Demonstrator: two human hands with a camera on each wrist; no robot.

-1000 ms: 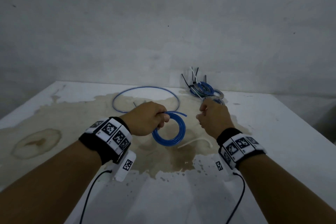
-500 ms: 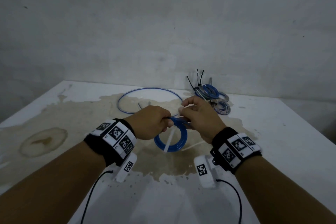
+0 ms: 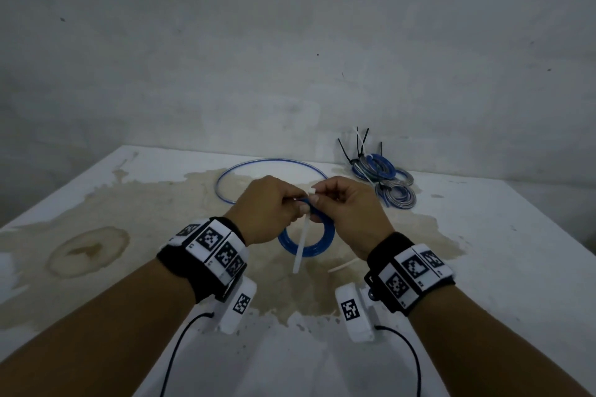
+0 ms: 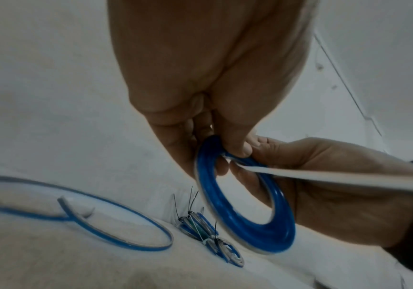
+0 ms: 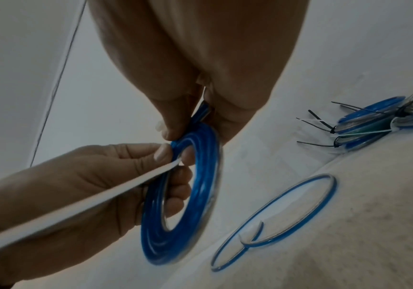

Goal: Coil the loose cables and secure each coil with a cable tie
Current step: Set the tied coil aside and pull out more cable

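Blue coil (image 3: 306,240) hangs between both hands, left hand (image 3: 269,208) pinching its top, right hand (image 3: 350,211) pinching the white cable tie (image 3: 301,246), whose long tail points near.

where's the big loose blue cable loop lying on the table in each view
Head: the loose blue loop lies on the table behind both hands, upper centre.
Left wrist: the same loop sits at lower left, left of the held blue coil.
Right wrist: it sits at lower right, right of the held coil.
Shared landmark: the pile of tied coils, just right of the loop in the head and left wrist views, above it in the right wrist view.
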